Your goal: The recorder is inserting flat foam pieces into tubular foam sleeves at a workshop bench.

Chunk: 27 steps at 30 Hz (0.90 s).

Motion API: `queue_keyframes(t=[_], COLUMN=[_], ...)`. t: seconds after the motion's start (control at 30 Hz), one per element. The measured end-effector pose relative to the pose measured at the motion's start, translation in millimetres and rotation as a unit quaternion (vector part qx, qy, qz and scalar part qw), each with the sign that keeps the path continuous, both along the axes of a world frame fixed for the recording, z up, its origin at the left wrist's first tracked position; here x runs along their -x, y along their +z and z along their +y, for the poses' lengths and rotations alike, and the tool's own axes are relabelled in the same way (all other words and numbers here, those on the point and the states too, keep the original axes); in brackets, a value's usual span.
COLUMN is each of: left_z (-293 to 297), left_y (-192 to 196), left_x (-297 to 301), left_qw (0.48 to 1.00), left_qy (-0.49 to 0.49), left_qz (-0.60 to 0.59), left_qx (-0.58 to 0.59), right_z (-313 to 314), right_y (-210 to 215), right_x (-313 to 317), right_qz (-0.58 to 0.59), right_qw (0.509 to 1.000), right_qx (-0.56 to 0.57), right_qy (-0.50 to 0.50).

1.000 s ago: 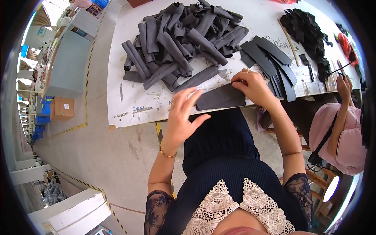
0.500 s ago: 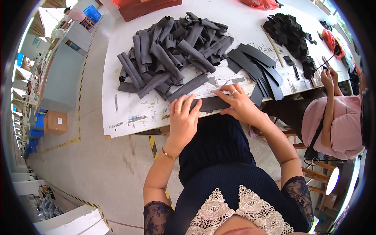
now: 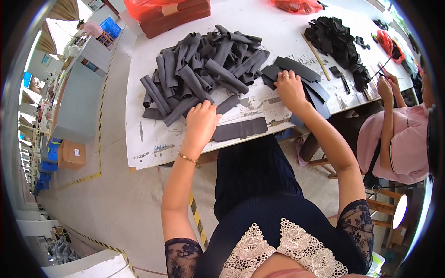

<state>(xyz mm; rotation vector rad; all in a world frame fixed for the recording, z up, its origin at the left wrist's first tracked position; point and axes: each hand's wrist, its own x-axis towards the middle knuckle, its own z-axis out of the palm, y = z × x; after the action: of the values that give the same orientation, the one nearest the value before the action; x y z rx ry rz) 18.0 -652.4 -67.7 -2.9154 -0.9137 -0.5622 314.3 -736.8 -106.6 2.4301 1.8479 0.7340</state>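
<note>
A flat dark grey strip (image 3: 241, 129) lies near the front edge of the white worktable (image 3: 153, 139). My left hand (image 3: 200, 124) rests on its left end with fingers bent, reaching toward a rolled grey piece (image 3: 228, 104) at the foot of the big heap of rolled grey pieces (image 3: 204, 74). My right hand (image 3: 289, 88), a ring on one finger, lies palm down on a stack of flat black pieces (image 3: 296, 74) further right, holding nothing that I can see.
A person in pink (image 3: 403, 139) sits at the table's right end, a hand (image 3: 384, 85) working there. A heap of black scraps (image 3: 340, 41), a wooden stick (image 3: 316, 55), a red box (image 3: 174, 14) and an orange bag (image 3: 296, 5) lie on the table. A cardboard box (image 3: 72, 154) stands on the floor.
My right hand has left the flat grey strip and moved right onto the black stack. My left hand slid up to the strip's left end. The view has tilted toward the table.
</note>
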Motion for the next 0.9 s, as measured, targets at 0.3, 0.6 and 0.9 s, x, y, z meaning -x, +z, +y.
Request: queue_keyframes(t=[0.3,0.6,0.9], left_z=[-10,-5,-5], left_y=[28,11,13], left_x=[-18,-72,-84], left_qw=[0.814,0.442,0.405], left_qy=[0.002,-0.059,-0.075], left_qz=[-0.427,-0.615,-0.591], left_qx=[0.394,0.651,0.694], right_z=[-18,-40,-46], right_y=[9,69,77], right_x=[0,35,46], right_qz=[0.099,0.511,0.581], right_qw=[0.989,0.828,0.772], right_qx=[-0.011,-0.121,-0.151], right_qy=[0.112,0.197,0.209])
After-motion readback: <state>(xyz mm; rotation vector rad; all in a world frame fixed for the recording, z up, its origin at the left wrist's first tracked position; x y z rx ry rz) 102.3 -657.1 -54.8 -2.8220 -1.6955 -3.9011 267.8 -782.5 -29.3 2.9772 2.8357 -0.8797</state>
